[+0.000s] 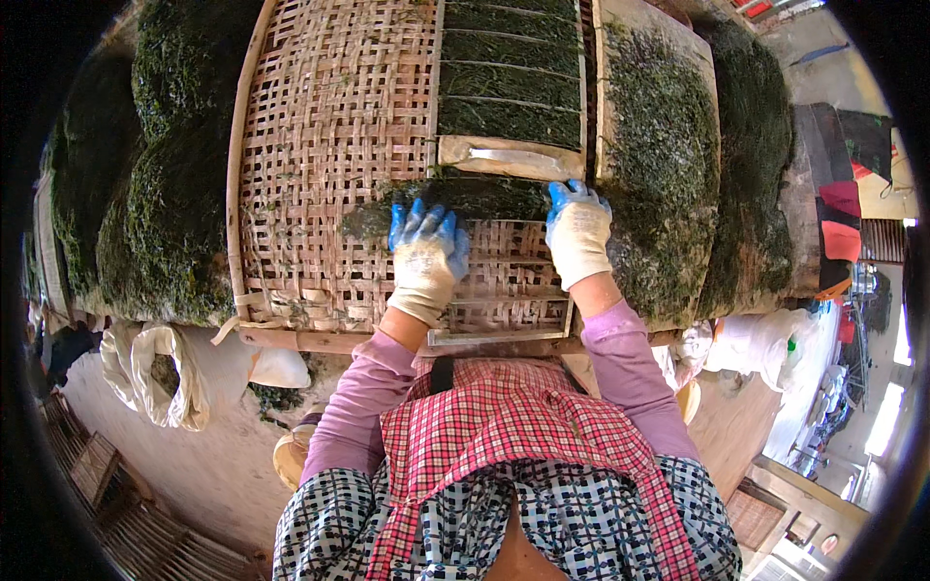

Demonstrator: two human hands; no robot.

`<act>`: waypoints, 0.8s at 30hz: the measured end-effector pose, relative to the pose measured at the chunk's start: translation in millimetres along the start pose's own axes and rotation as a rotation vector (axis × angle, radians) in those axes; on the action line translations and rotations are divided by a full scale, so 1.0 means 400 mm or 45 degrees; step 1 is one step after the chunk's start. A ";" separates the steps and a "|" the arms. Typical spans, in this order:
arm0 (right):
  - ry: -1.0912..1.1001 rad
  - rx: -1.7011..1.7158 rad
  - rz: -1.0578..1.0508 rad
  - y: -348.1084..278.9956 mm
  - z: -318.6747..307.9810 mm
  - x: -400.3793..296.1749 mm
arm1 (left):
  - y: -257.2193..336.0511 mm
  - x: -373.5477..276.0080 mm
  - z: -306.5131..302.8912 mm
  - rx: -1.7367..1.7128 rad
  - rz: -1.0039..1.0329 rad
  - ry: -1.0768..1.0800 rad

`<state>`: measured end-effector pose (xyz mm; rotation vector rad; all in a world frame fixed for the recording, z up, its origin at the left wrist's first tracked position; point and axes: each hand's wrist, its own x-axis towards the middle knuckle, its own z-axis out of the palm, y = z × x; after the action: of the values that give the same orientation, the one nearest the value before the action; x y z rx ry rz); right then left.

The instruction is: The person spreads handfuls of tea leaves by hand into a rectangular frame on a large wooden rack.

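Observation:
Both my hands wear cream knit gloves with blue-coated fingers. My left hand lies palm down at the left part of a band of dark green, seaweed-like strands, its fingers apart. At the band's right end rests my right hand, fingertips on the strands beside the frame's edge. A slim slatted frame lies under the band on a woven bamboo tray. Its far sections hold flat layers of the same green strands. Between these and the band sits a wooden block with a pale handle.
A board heaped with green strands stands right of the tray; another dark heap lies beyond it. Tall green mounds flank the left side. Below the tray's edge are a white sack at left and white plastic bags at right.

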<state>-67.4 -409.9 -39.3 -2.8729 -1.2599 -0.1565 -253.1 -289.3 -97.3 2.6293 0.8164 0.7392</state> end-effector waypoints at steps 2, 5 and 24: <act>-0.010 -0.032 0.029 -0.027 -0.027 -0.018 | 0.025 0.021 -0.042 0.001 0.040 0.052; -0.177 -0.266 -0.498 -0.081 -0.028 -0.066 | 0.049 0.025 -0.056 -0.011 0.044 0.043; -0.009 0.193 -0.503 0.153 0.022 -0.077 | 0.049 0.011 0.034 0.241 0.033 -0.261</act>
<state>-42.4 -473.5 -48.4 -2.4718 -1.7437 -0.0464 -233.8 -303.8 -98.6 2.8280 0.8304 0.4060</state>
